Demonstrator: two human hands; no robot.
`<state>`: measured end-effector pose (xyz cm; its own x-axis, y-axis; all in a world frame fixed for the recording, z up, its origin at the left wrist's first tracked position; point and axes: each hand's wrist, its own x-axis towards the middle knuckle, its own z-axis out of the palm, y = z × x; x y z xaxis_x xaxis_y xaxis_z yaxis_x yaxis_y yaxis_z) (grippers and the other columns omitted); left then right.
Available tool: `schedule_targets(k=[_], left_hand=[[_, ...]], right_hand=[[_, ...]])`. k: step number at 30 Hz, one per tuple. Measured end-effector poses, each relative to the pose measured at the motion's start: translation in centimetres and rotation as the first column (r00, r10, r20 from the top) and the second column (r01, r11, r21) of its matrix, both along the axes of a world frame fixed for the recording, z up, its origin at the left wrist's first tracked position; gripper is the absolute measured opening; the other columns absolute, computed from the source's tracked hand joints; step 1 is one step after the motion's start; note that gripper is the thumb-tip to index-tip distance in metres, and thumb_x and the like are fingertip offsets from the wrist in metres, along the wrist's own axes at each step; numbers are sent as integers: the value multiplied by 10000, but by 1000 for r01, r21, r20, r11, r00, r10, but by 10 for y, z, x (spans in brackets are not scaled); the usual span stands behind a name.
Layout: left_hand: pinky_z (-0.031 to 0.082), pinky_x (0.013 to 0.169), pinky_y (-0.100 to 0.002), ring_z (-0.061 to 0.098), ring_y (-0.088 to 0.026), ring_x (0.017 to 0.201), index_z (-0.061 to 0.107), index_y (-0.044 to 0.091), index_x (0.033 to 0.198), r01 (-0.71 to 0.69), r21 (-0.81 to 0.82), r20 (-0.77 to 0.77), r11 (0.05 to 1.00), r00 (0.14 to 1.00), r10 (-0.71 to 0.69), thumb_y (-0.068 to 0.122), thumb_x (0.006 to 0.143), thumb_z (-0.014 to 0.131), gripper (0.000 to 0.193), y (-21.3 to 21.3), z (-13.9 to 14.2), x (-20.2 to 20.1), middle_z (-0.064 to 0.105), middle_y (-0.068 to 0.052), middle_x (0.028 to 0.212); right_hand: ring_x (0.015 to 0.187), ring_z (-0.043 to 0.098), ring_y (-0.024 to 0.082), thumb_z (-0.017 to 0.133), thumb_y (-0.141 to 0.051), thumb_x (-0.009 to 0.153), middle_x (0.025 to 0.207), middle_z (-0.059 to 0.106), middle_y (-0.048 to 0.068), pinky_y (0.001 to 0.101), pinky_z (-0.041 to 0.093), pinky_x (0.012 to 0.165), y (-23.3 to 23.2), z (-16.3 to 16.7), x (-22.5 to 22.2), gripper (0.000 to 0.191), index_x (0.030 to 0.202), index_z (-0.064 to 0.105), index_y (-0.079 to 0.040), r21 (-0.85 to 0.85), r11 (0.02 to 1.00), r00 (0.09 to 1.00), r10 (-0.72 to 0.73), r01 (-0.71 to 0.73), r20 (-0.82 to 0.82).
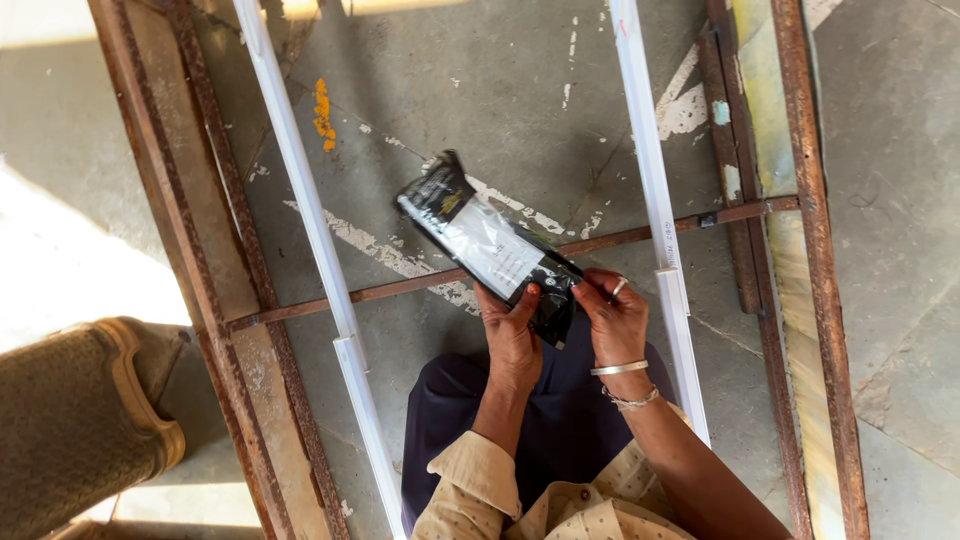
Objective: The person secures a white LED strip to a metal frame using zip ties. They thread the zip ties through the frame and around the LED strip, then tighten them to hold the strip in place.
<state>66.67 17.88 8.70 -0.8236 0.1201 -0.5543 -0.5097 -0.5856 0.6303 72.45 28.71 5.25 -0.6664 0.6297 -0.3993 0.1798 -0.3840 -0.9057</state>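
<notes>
Two hands, left hand (pixel 510 335) and right hand (pixel 612 315), one black plastic packet (pixel 490 245), two white channel strips (pixel 300 180) (pixel 648 150), one rusty metal frame (pixel 815 250), two bangles (pixel 620 369).

sharp daylight — left overexposed (soft shadows)

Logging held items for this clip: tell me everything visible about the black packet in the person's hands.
The black packet is a long, flat pouch of glossy, crinkled plastic with a white rectangular label on its face. It is held tilted, upper end pointing up-left, above a rusty crossbar. The left hand grips its lower end from beneath, thumb on top; the right hand pinches the bottom corner. It looks unopened.
</notes>
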Motion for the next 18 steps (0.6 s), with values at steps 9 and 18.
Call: schedule_targets(k=[9,18], left_hand=[[518,940,-302,618,-141,1061,469,86,1434,52,-79,-100,996,993,-59,-145,927,636,582,-10,-23,3,654,-49,1207],[535,889,-358,632,-197,1056,456,132,1440,24,-103,54,994,998,-18,-104,889,607,618,-14,-11,-28,668,-83,1202]], right_hand=[[919,660,133,766,68,850,1065,676,66,245,561,813,9,-13,-4,129,970,719,63,1,997,994,83,-83,-64],[872,737,162,728,-67,946,947,733,83,291,633,735,15,14,-1,116,1030,678,-5,35,999,999,-23,24,-31]])
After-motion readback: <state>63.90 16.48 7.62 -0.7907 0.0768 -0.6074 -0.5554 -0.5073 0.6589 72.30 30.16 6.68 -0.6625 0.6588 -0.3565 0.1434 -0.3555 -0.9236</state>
